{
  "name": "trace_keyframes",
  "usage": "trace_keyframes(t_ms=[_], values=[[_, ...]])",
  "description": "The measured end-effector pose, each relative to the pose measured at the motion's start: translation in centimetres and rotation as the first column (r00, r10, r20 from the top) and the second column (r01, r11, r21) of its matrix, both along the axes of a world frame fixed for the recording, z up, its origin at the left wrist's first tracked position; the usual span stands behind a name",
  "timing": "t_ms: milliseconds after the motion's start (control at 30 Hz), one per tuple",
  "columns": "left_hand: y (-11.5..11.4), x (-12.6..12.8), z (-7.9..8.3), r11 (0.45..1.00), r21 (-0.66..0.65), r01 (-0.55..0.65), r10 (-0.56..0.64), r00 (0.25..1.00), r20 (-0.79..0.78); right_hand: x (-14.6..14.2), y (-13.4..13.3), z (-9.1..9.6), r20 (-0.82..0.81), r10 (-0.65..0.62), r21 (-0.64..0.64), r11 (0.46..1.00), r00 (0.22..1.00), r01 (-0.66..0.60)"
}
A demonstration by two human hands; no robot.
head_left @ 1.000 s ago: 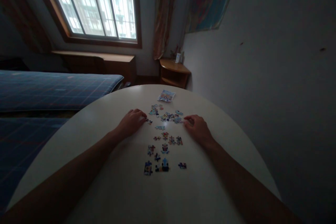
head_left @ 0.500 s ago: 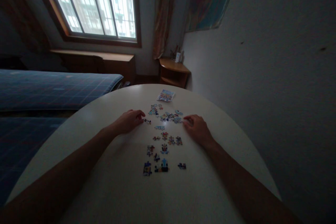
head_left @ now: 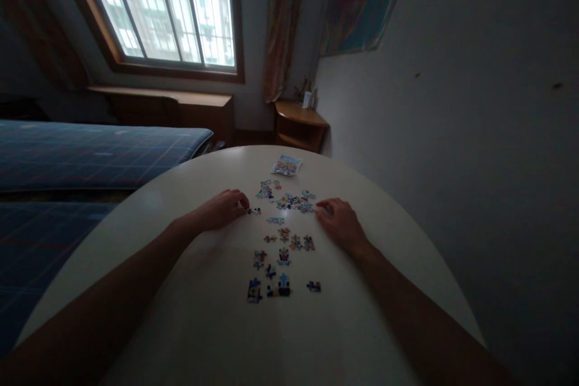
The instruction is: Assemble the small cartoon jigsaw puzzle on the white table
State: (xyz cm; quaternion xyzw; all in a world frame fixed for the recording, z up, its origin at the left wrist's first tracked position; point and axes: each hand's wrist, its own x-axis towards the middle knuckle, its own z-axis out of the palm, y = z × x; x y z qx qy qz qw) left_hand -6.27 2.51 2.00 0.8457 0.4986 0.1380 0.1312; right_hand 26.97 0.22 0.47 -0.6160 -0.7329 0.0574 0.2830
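My left hand rests on the table left of the loose pieces. Its fingers are curled together, with the fingertips at the edge of a dark-and-white puzzle piece. My right hand lies on the other side, index finger stretched out and a gap between finger and thumb. That fingertip is by the right end of a heap of puzzle pieces; whether it touches cannot be made out. Nearer to me lie several spread and joined pieces, among them a red one, a dark blue one and a joined strip.
A small printed picture sheet lies beyond the pieces on the round white table. To the left is a bed with a blue checked mattress. A wooden corner shelf stands behind the table, and a wall rises on the right.
The fingers of my left hand have drawn in a little at the dark-and-white puzzle piece, which lies slightly lower in view. My right hand has stayed in place.
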Motion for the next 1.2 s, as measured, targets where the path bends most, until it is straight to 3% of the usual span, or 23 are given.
trace_keyframes(t_ms=[233, 367, 533, 667, 867, 1200], values=[[-0.3, -0.4, 1.0, 0.997, -0.075, 0.036, -0.033, 0.999, 0.041, -0.2, -0.2, 0.3, -0.023, 0.003, 0.004, 1.0, 1.0, -0.003], [-1.1, 1.3, 1.9, 0.979, -0.17, 0.108, -0.07, 0.974, 0.217, -1.3, -1.1, 1.1, -0.09, 0.09, 0.035, 0.996, 0.992, -0.087], [-3.1, 5.7, 2.1, 0.981, -0.185, 0.066, 0.041, 0.853, 0.521, -3.9, -3.9, 2.8, -0.193, 0.258, 0.151, 0.961, 0.947, -0.231], [-4.5, 7.8, 1.9, 0.938, -0.318, 0.139, 0.128, 0.713, 0.689, -5.5, -6.0, 3.5, -0.205, 0.353, 0.223, 0.925, 0.913, -0.308], [-5.7, 8.5, 2.6, 0.87, -0.452, 0.196, 0.25, 0.617, 0.747, -5.7, -6.4, 3.8, -0.14, 0.411, 0.275, 0.89, 0.901, -0.363], [-6.2, 8.3, 4.0, 0.835, -0.494, 0.242, 0.241, 0.647, 0.723, -5.3, -6.1, 4.1, -0.177, 0.465, 0.32, 0.861, 0.868, -0.396]])
